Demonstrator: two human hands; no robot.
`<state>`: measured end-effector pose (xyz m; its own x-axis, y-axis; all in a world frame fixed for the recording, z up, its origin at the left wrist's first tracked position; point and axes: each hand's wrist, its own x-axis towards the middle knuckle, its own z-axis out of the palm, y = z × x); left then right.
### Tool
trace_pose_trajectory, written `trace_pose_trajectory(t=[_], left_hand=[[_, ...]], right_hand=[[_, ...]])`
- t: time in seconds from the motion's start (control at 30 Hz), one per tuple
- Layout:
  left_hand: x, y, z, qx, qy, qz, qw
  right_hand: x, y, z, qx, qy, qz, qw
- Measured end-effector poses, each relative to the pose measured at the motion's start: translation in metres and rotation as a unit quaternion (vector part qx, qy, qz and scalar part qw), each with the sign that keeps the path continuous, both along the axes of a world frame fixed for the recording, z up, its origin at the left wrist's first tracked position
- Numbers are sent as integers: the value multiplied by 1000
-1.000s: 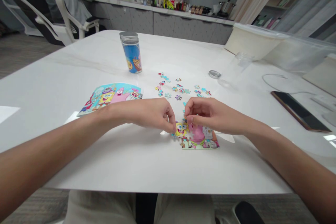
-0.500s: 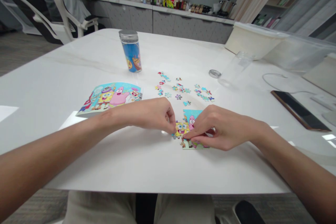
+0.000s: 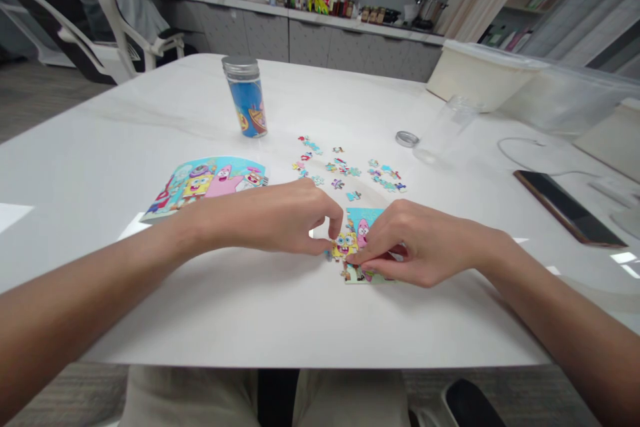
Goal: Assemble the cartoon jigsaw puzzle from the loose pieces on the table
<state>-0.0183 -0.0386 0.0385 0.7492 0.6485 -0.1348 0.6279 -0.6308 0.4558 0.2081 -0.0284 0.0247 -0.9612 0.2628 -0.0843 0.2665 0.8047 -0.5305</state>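
A partly joined jigsaw puzzle (image 3: 364,213) lies flat on the white table, showing a pink starfish character and a yellow square character. At its left edge sits the yellow-faced puzzle piece (image 3: 344,244). My left hand (image 3: 300,217) has thumb and bent index finger drawn together at that piece's left side. Over the puzzle's right part, my right hand (image 3: 417,243) is closed, its index finger and thumb pressing on the assembled pieces and hiding some of them. Several loose puzzle pieces (image 3: 338,183) are scattered beyond the hands.
A curved picture sheet (image 3: 225,177) lies behind my left forearm. Farther back stands a blue jar (image 3: 249,103) with a metal lid. To the right are a loose lid (image 3: 407,139), a clear jar (image 3: 445,130), a phone (image 3: 567,207) and storage boxes (image 3: 480,77). A person sits far left.
My left index finger has arched and shifted slightly right, onto the edge of the yellow-faced piece. My right hand stays on the puzzle. The view has shifted slightly.
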Motion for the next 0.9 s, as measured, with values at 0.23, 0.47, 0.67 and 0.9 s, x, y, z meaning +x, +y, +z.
trace_pose_trajectory(t=[0.23,0.47,0.67,0.9], left_hand=[[-5,-2,3,-33,15,-103,994],[-3,-5,0,-10,21,-116,993],[-1,-7,1,-15,21,-115,993],[-1,-7,2,-49,28,-91,994]], right_hand=[[0,0,0,3,-4,2,1000],[0,0,1,2,-6,5,1000],[0,0,1,5,-14,2,1000],[0,0,1,5,-10,2,1000]])
